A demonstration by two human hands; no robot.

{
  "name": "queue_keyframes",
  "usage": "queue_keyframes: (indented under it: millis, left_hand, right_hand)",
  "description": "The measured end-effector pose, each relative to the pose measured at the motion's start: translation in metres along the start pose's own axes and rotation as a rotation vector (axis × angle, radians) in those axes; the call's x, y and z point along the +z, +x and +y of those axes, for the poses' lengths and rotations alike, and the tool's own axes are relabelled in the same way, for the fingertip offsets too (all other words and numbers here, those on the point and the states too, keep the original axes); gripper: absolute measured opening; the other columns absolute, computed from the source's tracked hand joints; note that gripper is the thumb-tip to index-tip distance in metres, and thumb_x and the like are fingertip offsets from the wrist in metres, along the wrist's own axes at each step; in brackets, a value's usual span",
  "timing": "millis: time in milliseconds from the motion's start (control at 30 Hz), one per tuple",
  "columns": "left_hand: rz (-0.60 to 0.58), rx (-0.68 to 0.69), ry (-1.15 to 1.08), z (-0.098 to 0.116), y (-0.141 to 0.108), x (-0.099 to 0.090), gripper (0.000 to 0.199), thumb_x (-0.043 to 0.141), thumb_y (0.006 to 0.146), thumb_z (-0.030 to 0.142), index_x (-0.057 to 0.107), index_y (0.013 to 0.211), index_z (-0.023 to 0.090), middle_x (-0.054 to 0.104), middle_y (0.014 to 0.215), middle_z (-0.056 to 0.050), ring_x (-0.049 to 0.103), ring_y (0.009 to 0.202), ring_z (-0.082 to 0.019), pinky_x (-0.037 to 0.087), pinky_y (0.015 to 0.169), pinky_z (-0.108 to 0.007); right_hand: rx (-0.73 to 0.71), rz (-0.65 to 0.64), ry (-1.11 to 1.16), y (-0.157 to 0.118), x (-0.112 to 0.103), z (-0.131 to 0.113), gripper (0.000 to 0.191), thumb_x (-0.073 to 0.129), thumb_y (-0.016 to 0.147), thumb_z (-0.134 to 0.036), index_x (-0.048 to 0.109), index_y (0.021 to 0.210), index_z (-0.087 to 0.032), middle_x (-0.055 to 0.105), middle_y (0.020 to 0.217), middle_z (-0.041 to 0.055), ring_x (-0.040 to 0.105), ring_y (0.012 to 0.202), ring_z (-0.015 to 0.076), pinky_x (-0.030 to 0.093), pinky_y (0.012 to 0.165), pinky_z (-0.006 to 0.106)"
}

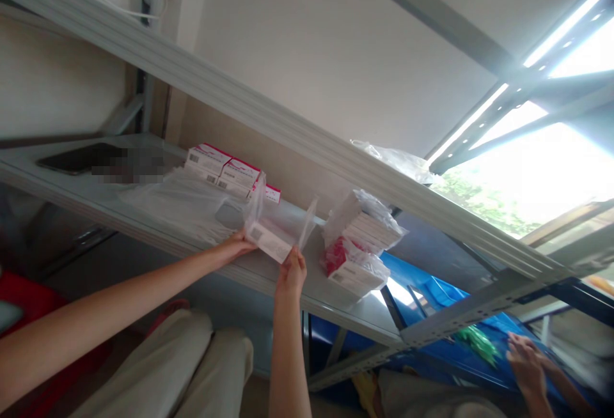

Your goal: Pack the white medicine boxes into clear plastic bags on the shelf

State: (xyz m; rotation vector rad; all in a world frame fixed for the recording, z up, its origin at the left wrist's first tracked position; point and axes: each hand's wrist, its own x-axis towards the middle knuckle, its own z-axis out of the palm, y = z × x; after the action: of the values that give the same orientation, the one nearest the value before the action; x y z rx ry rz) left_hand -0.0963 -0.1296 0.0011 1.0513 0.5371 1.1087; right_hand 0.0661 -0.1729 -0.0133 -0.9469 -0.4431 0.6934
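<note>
A white box in a clear plastic bag (271, 241) is held at the shelf's front edge. My left hand (240, 244) grips its left end, and my right hand (291, 267) pinches its right end, fingers closed on the bag. The bag's open sides stand up around the box. Behind it, several white and pink boxes (225, 170) are stacked against the wall. Flat clear bags (177, 204) lie to the left. On the right, bagged boxes (362, 223) sit behind another bagged pink and white bundle (352, 268).
A dark flat object (79, 158) lies at the shelf's left end. An upper shelf beam (288, 130) crosses above my hands. At the lower right, another person's hands (527, 360) are near a green bag (477, 342) on a blue surface. A red object (29, 303) is at lower left.
</note>
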Motion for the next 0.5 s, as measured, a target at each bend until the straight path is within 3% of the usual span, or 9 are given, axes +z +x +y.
queue_keyframes:
  millis: [100,200,367,500]
  left_hand:
    - [0.112,-0.090,-0.342,0.005,-0.003,0.014,0.039,0.061,0.059,-0.006,0.066,0.093,0.014,0.072,0.090,-0.002,0.068,0.085,-0.015,0.054,0.082,-0.023]
    - [0.252,-0.108,-0.445,0.009,-0.005,0.030,0.037,0.059,0.061,-0.011,0.063,0.088,0.014,0.071,0.083,-0.001,0.067,0.076,-0.013,0.055,0.076,-0.022]
    - [0.358,-0.120,-0.374,0.009,-0.011,0.048,0.044,0.070,0.058,-0.009,0.061,0.094,0.014,0.071,0.087,-0.003,0.068,0.078,-0.014,0.055,0.075,-0.024]
    - [0.361,-0.017,-0.161,0.000,-0.014,0.046,0.044,0.075,0.058,0.003,0.061,0.098,0.015,0.071,0.092,-0.005,0.068,0.088,-0.021,0.053,0.082,-0.031]
  right_hand:
    - [-0.030,0.021,0.043,0.002,-0.006,0.001,0.030,0.077,0.059,-0.039,0.059,0.071,-0.019,0.069,0.076,0.0034,0.067,0.078,0.0177,0.056,0.069,0.029]
    - [-0.042,0.018,0.051,0.002,-0.013,-0.002,0.028,0.077,0.062,-0.038,0.061,0.074,-0.019,0.071,0.080,0.0046,0.069,0.083,0.0180,0.058,0.071,0.029]
    - [-0.051,0.000,0.062,0.001,-0.016,-0.015,0.029,0.075,0.065,-0.040,0.061,0.078,-0.019,0.073,0.091,0.0077,0.069,0.091,0.0200,0.059,0.076,0.032]
    - [-0.037,0.006,0.075,-0.001,-0.018,-0.018,0.031,0.078,0.062,-0.039,0.060,0.078,-0.019,0.074,0.094,0.0081,0.069,0.088,0.0189,0.058,0.075,0.031]
